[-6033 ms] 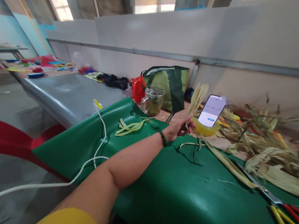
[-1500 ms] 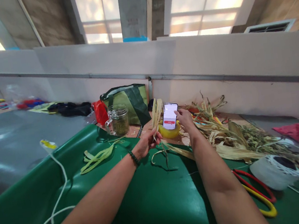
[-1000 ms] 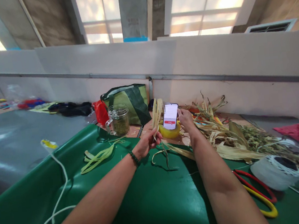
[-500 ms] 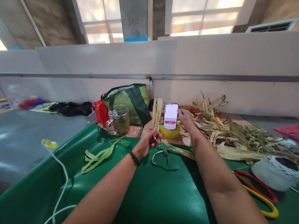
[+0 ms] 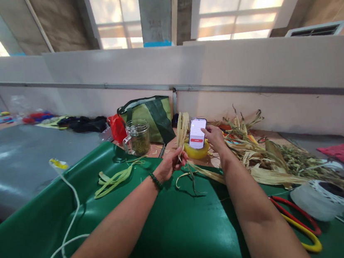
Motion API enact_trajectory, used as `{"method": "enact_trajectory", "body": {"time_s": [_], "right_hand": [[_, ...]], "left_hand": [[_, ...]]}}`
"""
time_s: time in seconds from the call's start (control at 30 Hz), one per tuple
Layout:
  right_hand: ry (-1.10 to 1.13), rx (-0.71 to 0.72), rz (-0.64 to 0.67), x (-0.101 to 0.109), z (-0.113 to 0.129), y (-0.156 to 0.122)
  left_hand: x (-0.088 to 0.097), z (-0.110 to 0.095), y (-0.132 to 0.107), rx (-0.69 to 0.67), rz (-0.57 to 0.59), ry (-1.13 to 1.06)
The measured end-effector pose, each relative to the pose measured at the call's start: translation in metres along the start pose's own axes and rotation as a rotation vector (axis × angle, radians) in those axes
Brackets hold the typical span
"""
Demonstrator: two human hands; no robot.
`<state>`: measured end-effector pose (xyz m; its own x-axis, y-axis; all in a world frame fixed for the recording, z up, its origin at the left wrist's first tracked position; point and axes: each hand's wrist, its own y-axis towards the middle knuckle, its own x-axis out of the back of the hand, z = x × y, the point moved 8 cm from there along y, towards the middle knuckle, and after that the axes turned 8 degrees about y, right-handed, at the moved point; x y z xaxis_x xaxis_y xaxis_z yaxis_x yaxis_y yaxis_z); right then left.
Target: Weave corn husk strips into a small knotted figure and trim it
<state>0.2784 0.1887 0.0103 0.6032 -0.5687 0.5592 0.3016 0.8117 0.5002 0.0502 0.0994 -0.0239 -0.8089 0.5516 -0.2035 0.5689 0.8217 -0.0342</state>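
My left hand (image 5: 172, 165), with a dark bead bracelet at the wrist, is closed on a bunch of pale dried husk strips (image 5: 181, 131) that stand upright from it. My right hand (image 5: 214, 135) reaches to a phone (image 5: 197, 133) with a lit white screen, propped upright in a yellow roll (image 5: 196, 150); its fingers are curled and a fingertip touches the phone's right edge. Both forearms stretch over a green sheet (image 5: 172, 233).
Glass mug (image 5: 138, 137), green bag (image 5: 153, 115) and red bag (image 5: 118, 127) stand behind. Loose green strips (image 5: 115, 178) lie left, a white cable (image 5: 70, 208) further left. Dried husk pile (image 5: 266, 155), red and yellow scissor handles (image 5: 299, 224), white woven spool (image 5: 320, 199) at right.
Six seconds ago only my left arm reached toward the phone. Since then my right hand came up to the phone; in the last second both hands have barely moved.
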Motion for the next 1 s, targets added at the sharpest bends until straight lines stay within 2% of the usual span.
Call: {"method": "enact_trajectory", "body": {"time_s": [0.47, 1.0], "right_hand": [[-0.004, -0.004, -0.021, -0.0012, -0.0055, 0.0024], [-0.018, 0.013, -0.008, 0.0013, 0.0018, -0.0006]], "left_hand": [[-0.0017, 0.0002, 0.0009, -0.014, 0.021, 0.035], [-0.0040, -0.0010, 0.0000, -0.011, 0.029, 0.034]]}}
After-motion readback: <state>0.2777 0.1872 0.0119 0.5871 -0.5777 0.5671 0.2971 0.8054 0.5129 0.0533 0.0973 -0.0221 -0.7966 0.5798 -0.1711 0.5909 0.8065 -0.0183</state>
